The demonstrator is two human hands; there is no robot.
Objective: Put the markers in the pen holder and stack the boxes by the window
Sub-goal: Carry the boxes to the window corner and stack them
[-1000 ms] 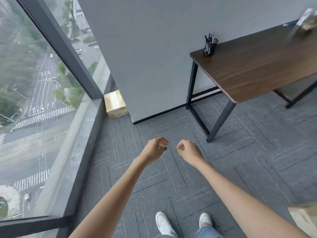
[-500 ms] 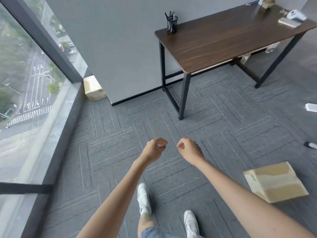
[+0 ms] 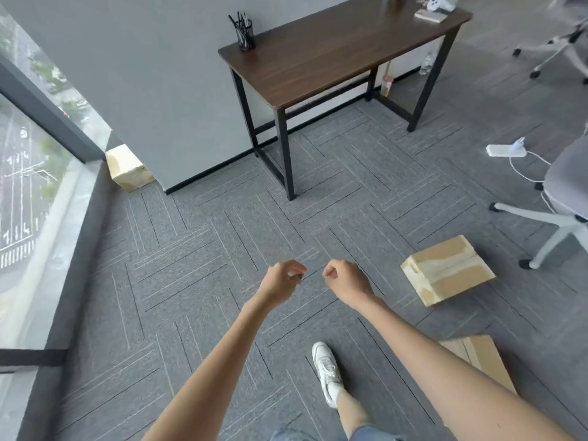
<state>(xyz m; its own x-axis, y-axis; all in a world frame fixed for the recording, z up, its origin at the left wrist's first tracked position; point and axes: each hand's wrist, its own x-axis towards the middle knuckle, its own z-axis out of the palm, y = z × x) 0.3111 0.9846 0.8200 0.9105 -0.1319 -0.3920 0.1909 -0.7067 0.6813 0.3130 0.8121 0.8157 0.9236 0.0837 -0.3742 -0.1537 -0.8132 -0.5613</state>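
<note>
- Nearest: white shoe on gray carpet, below & slightly right of both hands.
- Box nr the right forearm: flat cardboard, lower right of the right hand, partly hidden behind the arm.
- Left hand: fingers curled loosely inward, nothing clearly gripped; a small dark spot shows at the fingertips, can't tell what it is. Held out over bare carpet.
- Right hand: just beside the left hand w/ a small gap between them, fingers curled into a loose fist, no object in it.
- Box on carpet: right of the right hand, apart from it, lying tilted, tape strips across the top.
- Office chair: further right past that box, gray seat, white base w/ casters.
- Power strip: white, w/ cable, far right & ahead of the hands.
- Window: well to the left of the left hand, street visible far below.
- Box by window: ahead & left of the left hand, in the corner where glass meets wall, on the floor.
- Desk: ahead of both hands, dark wood top, black legs.
- Pen holder: black mesh cup on the desk's near-left corner, farthest ahead; markers stand upright inside it.
</note>
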